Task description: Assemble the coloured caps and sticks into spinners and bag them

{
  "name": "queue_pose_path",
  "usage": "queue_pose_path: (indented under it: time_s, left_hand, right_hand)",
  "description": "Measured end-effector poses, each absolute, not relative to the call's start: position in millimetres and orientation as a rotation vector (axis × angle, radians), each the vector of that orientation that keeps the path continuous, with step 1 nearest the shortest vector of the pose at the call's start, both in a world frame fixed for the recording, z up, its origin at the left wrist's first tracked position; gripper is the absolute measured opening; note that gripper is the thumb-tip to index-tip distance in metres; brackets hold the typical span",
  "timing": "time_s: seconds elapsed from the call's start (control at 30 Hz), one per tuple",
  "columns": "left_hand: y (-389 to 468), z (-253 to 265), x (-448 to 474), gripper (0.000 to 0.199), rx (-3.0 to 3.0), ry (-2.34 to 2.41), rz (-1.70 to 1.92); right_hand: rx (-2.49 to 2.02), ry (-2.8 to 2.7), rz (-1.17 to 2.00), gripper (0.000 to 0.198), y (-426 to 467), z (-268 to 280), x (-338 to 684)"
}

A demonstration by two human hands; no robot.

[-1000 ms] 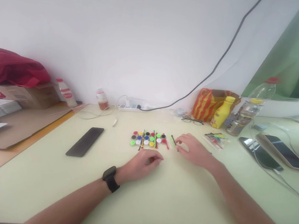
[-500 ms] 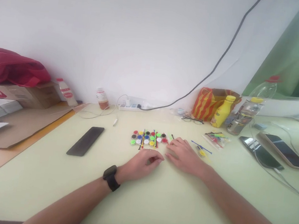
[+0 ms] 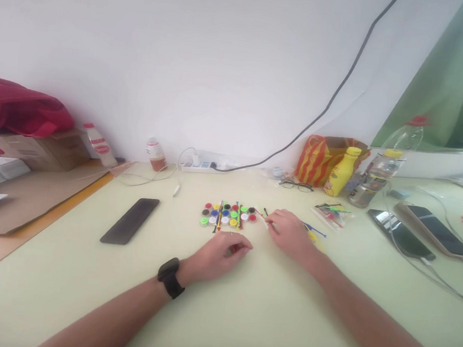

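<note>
Thin plastic sticks (image 3: 259, 212) lie just right of colour-lidded pots (image 3: 224, 221); right hand (image 3: 285, 231), grip indeterminate, has shifted slightly away from the pots, suggesting stick adjustment, while left hand (image 3: 217, 255) curls loosely, apparently empty.

On my feed, small round red, yellow, black, green, blue and white lids (image 3: 225, 213) lie beyond the left hand (image 3: 219, 255). I see a flat, oblong, plain black phone (image 3: 129, 221) left of it on the pale green bench (image 3: 275, 310). Past the right hand (image 3: 289, 235), a red-and-yellow striped bag (image 3: 312, 161) sits near a tall yellow bottle (image 3: 340, 174).
</note>
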State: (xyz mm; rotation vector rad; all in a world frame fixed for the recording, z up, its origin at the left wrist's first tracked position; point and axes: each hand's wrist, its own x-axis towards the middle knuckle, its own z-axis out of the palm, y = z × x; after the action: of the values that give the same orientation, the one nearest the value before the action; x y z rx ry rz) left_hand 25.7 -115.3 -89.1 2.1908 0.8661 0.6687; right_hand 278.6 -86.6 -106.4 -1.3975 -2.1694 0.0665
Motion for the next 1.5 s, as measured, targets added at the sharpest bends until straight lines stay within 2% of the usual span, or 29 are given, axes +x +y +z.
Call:
queue_pose_path:
  time_s: [0.3,0.6,0.9,1.07,1.37,1.43,1.5]
  left_hand:
    - [-114.5,-90.8,25.4,0.022,2.214,0.881,0.643]
    - [-116.2,-89.4,25.4,0.021,2.216,0.878,0.646]
    - [-113.4,-91.8,25.2,0.019,2.244,0.883,0.667]
    - [-108.4,-96.9,23.4,0.018,2.312,0.947,0.804]
    - [-111.6,-96.4,22.2,0.036,2.448,0.91,0.843]
    - [-113.0,-95.7,23.3,0.033,2.482,0.876,0.79]
    - [-113.3,-94.7,24.4,0.021,2.508,0.855,0.732]
  right_hand:
    - [-1.197,-1.863,0.001,0.016,-95.1,-87.6,285.5]
    - [-1.163,-1.918,0.129,0.016,-97.3,-85.9,282.8]
    - [-1.073,-2.031,0.059,0.022,-93.2,-92.0,287.6]
    - [-1.047,-2.021,0.04,0.021,-97.0,-85.6,288.5]
    - [-1.011,-2.027,0.353,0.026,-105.7,-77.4,284.5]
    - [-1.016,-2.055,0.425,0.025,-107.8,-77.5,281.8]
    - [-1.025,-2.078,0.475,0.025,-109.7,-77.1,279.5]
